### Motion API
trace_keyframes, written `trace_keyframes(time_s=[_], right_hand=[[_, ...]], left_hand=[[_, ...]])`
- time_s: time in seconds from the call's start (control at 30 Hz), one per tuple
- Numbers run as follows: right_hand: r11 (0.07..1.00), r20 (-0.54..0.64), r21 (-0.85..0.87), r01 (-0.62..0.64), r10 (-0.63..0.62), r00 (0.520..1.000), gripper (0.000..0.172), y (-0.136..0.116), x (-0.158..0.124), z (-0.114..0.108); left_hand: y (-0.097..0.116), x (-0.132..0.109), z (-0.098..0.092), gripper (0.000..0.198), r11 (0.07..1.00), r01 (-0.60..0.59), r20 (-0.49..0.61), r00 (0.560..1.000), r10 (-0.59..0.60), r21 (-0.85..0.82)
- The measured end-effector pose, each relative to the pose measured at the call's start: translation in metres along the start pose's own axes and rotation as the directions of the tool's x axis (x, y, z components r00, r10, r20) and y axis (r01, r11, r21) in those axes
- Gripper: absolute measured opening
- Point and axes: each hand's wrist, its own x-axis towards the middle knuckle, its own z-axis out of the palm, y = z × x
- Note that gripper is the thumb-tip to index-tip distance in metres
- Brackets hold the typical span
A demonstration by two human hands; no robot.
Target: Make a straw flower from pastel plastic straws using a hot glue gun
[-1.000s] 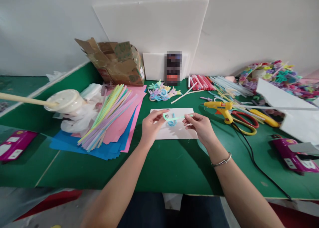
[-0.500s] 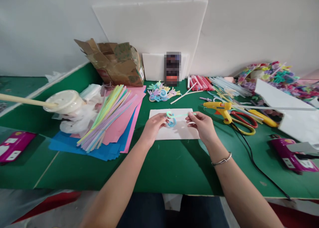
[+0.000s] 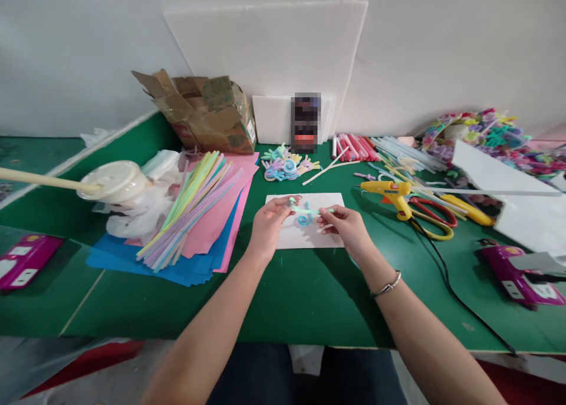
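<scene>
Stretched between my two hands is a light green pipe cleaner (image 3: 305, 210). My left hand (image 3: 269, 222) pinches its curled end, which is partly hidden by the fingers. My right hand (image 3: 342, 225) grips the straight part between thumb and forefinger. Just below it, a blue pipe cleaner spiral (image 3: 304, 220) lies on a white board (image 3: 292, 240). Behind the board sits a small pile of pastel coiled pipe cleaners (image 3: 289, 164).
Right of the board are a yellow glue gun (image 3: 389, 193) with a trailing black cord and scissors (image 3: 435, 216). On the left lie a bundle of pastel pipe cleaners (image 3: 190, 210) and coloured sheets (image 3: 177, 269). A cardboard box (image 3: 212, 113) stands behind them.
My right hand has moved left, closer to my left hand, along the green pipe cleaner. The green curl has shifted slightly left, and more of the blue spiral shows.
</scene>
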Motion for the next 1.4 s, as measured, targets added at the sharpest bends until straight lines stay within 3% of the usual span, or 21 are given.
trace_keyframes(time_s=[0.3,0.53,0.73,0.9,1.03,1.13,1.23,1.4], right_hand=[[1.000,0.019,-0.023,-0.004,0.005,1.000,0.042,-0.002,-0.001,-0.001],[0.999,0.008,-0.040,-0.036,0.036,0.999,0.046,-0.001,0.001,-0.001],[0.993,-0.087,-0.079,0.090,-0.097,0.991,0.042,-0.002,0.005,-0.012],[0.959,-0.168,-0.109,0.262,-0.278,0.946,0.035,-0.005,0.003,-0.013],[0.818,-0.136,-0.296,0.493,-0.548,0.826,0.017,-0.002,-0.008,-0.003],[0.550,0.038,-0.478,0.685,-0.766,0.642,0.005,0.003,-0.017,0.003],[0.317,0.183,-0.524,0.791,-0.864,0.468,0.014,0.007,-0.021,0.006],[0.218,0.264,-0.494,0.842,-0.885,0.384,0.018,0.008,-0.024,0.009]], left_hand=[[0.005,-0.006,0.007,0.019,0.996,-0.082,0.034,0.996,0.080,0.043],[0.005,-0.006,0.002,0.015,0.969,-0.080,0.033,0.997,0.074,0.232],[0.003,-0.007,0.001,0.009,0.912,-0.115,0.231,0.973,0.023,0.395],[-0.003,-0.006,0.003,0.008,0.764,-0.240,0.346,0.938,0.024,0.599],[-0.007,-0.006,0.002,0.014,0.613,-0.371,0.367,0.920,0.139,0.698],[-0.009,-0.007,0.001,0.015,0.500,-0.446,0.352,0.895,0.276,0.742],[-0.009,-0.008,0.000,0.012,0.419,-0.503,0.329,0.845,0.422,0.756],[-0.005,-0.010,0.001,0.010,0.331,-0.535,0.285,0.769,0.572,0.778]])
